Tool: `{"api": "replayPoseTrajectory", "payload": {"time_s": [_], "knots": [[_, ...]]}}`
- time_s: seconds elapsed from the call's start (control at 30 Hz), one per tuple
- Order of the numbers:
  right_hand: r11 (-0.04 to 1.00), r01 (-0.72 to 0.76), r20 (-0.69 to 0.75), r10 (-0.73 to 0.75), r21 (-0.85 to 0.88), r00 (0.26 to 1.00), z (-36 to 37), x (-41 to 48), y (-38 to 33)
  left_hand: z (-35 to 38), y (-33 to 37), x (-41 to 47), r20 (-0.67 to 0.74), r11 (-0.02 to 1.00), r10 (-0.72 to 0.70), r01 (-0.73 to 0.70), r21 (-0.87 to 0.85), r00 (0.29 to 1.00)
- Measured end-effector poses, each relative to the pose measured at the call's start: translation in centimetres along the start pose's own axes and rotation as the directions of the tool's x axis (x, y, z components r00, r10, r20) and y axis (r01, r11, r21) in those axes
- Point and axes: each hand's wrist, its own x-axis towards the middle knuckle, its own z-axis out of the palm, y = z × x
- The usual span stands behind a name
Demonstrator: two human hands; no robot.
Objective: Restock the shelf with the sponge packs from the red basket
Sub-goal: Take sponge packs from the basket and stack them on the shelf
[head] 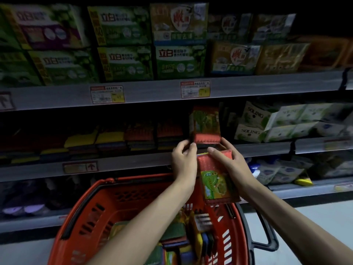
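Filling the lower view, the red basket point(91, 213) holds several loose sponge packs (too jumbled to count). Above it, the shelf point(133, 163) has dark open room left of one upright sponge pack point(206, 125). The left hand point(184, 159) fingers pinch its base; the right hand point(227, 159) grips a second pack point(217, 182) below the shelf lip.
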Motion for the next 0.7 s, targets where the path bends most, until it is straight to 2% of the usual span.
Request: {"api": "replayPoseTrajectory", "payload": {"time_s": [0.27, 0.7], "knots": [[0.999, -0.027, 0.025, 0.028, -0.033, 0.999, 0.2, 0.9, 0.1, 0.2, -0.3, -0.2, -0.010, 0.998, -0.062, 0.061, -0.032, 0.998], [0.985, -0.090, 0.045, 0.097, -0.146, 0.994, 0.3, 1.6, -0.5, -0.2, 0.1, -0.4, -0.038, 0.998, -0.060, 0.058, -0.040, 0.997]]}}
